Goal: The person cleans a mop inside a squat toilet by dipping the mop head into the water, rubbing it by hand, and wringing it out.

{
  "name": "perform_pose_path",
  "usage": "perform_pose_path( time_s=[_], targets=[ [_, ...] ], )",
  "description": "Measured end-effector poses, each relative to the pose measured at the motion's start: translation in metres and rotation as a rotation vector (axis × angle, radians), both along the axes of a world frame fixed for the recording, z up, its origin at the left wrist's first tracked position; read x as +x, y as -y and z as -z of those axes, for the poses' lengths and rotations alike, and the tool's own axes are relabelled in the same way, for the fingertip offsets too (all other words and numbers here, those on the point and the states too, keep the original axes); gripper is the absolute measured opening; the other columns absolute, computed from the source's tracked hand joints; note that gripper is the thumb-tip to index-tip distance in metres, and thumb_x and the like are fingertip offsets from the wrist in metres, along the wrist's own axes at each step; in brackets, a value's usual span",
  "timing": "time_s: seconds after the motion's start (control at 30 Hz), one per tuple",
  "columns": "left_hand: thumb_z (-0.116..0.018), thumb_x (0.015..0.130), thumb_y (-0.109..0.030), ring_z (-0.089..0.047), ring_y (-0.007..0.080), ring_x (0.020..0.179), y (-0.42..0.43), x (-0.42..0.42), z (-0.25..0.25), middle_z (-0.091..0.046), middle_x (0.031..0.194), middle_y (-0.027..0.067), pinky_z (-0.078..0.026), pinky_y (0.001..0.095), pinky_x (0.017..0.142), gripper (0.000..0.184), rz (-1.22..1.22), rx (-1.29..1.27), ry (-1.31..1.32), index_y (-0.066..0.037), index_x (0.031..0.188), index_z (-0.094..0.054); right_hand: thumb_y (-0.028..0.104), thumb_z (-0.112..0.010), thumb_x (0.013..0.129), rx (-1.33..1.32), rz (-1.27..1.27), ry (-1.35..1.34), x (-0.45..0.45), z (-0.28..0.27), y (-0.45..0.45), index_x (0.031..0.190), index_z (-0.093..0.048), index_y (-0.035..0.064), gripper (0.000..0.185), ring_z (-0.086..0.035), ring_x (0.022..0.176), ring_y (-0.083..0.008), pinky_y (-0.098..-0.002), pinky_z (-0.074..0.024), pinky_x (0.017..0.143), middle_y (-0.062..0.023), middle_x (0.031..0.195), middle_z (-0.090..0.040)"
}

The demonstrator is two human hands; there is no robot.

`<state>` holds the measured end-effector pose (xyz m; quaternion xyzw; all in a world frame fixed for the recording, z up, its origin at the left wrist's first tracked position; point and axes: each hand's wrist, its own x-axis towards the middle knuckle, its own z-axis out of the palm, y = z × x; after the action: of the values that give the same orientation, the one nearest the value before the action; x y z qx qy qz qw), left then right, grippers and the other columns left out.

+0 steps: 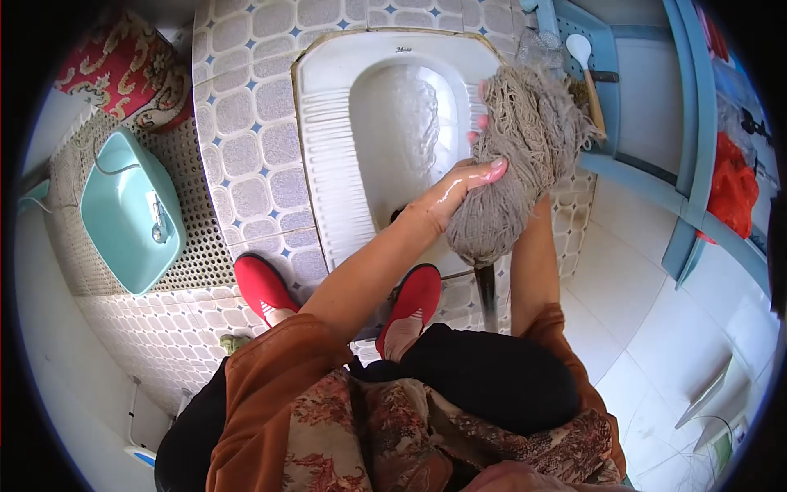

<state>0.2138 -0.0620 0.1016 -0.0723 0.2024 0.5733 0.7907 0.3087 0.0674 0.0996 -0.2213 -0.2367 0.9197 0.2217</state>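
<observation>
A grey string mop head (525,156) hangs in the air at the right side of the white squat toilet (328,164), its dark handle (486,295) running down toward my legs. My left hand (463,190) is wet and grips the mop strands from the left, thumb across the front and fingertips showing at the mop's left edge. My right forearm reaches up behind the mop head; the right hand itself is hidden by the strands. Water shows in the toilet bowl (418,123).
A teal basin (98,205) with a shower head (159,233) is at the left, near a red patterned cloth (115,66). A blue shelf (639,176) holds a white ladle (579,49) at the right, beside a red bag (730,189). Red shoes (262,283) stand on tiles.
</observation>
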Motion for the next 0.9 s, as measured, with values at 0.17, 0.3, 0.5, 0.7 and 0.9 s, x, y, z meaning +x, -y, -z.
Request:
perform_pose_path(
  time_s=[0.17, 0.3, 0.5, 0.7, 0.9],
  targets=[
    [-0.075, 0.086, -0.040, -0.056, 0.0291, 0.125, 0.017, 0.005, 0.043, -0.056, 0.137, 0.0183, -0.042, 0.0429, 0.110, 0.082, -0.106, 0.038, 0.456, 0.008, 0.142, -0.040, 0.029, -0.049, 0.102, 0.211, 0.016, 0.224, 0.013, -0.010, -0.021, 0.133, -0.046, 0.0059, 0.038, -0.054, 0.095, -0.0282, -0.0385, -0.0515, 0.085, -0.0132, 0.101, -0.054],
    [-0.085, 0.075, -0.031, -0.052, 0.0288, 0.131, 0.044, 0.019, 0.065, -0.051, 0.142, 0.0179, -0.038, 0.0431, 0.112, 0.096, -0.087, 0.302, 0.449, 0.009, 0.146, -0.034, 0.028, -0.051, 0.102, 0.013, 0.068, 0.133, 0.002, -0.023, -0.022, 0.125, -0.051, 0.0048, 0.033, -0.053, 0.089, -0.0251, -0.0352, -0.0508, 0.080, -0.0102, 0.094, -0.056],
    [-0.088, 0.068, -0.012, -0.062, 0.0237, 0.113, 0.015, -0.010, -0.019, -0.064, 0.123, 0.0138, -0.046, 0.0373, 0.103, 0.082, 0.051, 0.077, -0.299, 0.006, 0.137, -0.047, 0.035, -0.050, 0.102, 0.292, 0.140, 0.486, 0.002, -0.021, -0.056, 0.133, -0.052, 0.0030, 0.044, -0.062, 0.105, -0.0240, -0.0355, -0.0542, 0.090, -0.0129, 0.122, -0.061],
    [-0.089, 0.064, -0.010, -0.062, 0.0214, 0.108, 0.007, 0.030, -0.014, -0.065, 0.116, 0.0118, -0.048, 0.0351, 0.099, 0.076, -0.089, -0.089, -0.439, 0.004, 0.128, -0.051, 0.019, -0.056, 0.099, 0.597, -0.107, 0.740, -0.023, -0.009, -0.072, 0.126, -0.060, -0.0005, 0.033, -0.065, 0.105, -0.0184, -0.0284, -0.0511, 0.090, -0.0077, 0.120, -0.066],
    [-0.089, 0.057, -0.015, -0.060, 0.0257, 0.112, 0.012, 0.045, 0.013, -0.061, 0.122, 0.0161, -0.047, 0.0319, 0.099, 0.102, -0.196, -0.271, -0.606, 0.006, 0.138, -0.030, 0.007, -0.065, 0.092, 1.177, -0.129, 0.955, -0.030, 0.032, -0.036, 0.121, -0.059, -0.0007, 0.032, -0.068, 0.088, -0.0245, -0.0335, -0.0506, 0.078, -0.0156, 0.096, -0.071]
  ],
)
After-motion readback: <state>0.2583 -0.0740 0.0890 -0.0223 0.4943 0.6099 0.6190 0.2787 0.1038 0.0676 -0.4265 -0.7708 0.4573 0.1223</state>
